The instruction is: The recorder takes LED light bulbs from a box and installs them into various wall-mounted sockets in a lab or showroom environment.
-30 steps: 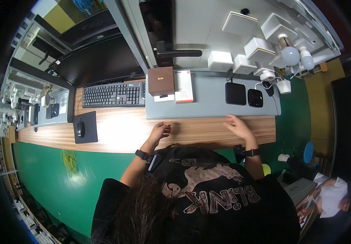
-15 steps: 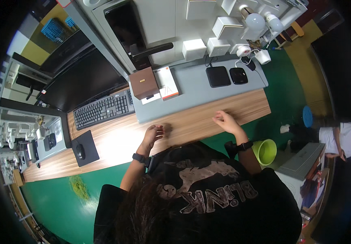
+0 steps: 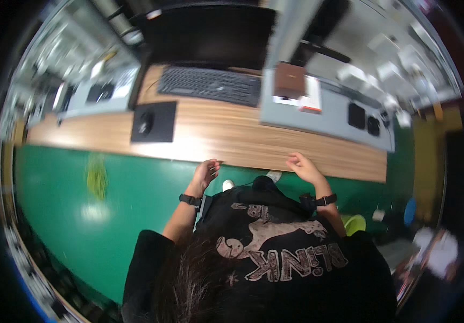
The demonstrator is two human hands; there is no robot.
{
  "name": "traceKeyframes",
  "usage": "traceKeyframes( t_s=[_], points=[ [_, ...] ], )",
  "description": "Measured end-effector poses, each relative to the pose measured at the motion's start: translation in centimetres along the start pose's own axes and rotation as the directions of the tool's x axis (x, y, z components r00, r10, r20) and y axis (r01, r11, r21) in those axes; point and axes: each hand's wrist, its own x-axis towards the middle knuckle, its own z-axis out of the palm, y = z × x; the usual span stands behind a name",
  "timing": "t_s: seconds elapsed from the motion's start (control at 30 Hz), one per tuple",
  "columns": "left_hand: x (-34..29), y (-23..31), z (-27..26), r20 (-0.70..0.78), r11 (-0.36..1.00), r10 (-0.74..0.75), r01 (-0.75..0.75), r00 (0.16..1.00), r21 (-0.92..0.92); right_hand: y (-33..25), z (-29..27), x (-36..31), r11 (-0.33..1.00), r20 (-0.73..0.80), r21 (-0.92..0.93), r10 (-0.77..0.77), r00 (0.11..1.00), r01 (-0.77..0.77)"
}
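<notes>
At the near edge of the wooden desk (image 3: 226,134), the left hand (image 3: 206,173) is seen with its fingers loosely curled, resting at the rim of the wood; nothing can be made out inside it, though the picture is too blurred for the grip to be told with certainty. The right hand (image 3: 303,166) is laid further along the same edge, fingers bent and tips touching the desk top, and no object is seen in its grasp. A dark band is worn on each wrist.

Beyond the left hand, well apart from it on the desk, a black mouse (image 3: 146,123) is set on a dark square mouse pad (image 3: 154,122). Behind the pad, toward the far side of the desk, a black keyboard (image 3: 210,86) is placed in front of a dark monitor (image 3: 210,32). A grey mat (image 3: 323,116) is spread over the desk beyond the right hand (it reaches to the desk's far end), and on it a brown box (image 3: 289,79) is stood beside a white and red package (image 3: 310,102), with two small black square objects (image 3: 363,120) lying further along. Below the desk edge, a green floor (image 3: 97,215) is shown.
</notes>
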Motion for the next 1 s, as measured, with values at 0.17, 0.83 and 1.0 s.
traceKeyframes(
  t_s=[0.17, 0.83, 1.0],
  points=[
    [-4.3, -1.7, -9.0, -0.174, 0.959, 0.111, -0.151, 0.978, -0.238, -3.1, 5.3, 4.1, 0.994, 0.168, -0.042, -0.094, 0.981, 0.103],
    [-9.3, -14.2, -19.4, -0.488, 0.664, 0.101, -0.424, 0.867, -0.615, -11.0, 17.6, 16.3, 0.934, 0.677, -0.02, -0.251, 0.692, 0.357],
    [-10.3, -10.1, -16.9, -0.591, 0.727, 0.042, -0.43, 0.806, -0.535, -14.3, 17.5, 17.9, 0.898, 0.645, -0.085, -0.28, 0.711, 0.431]
  ],
)
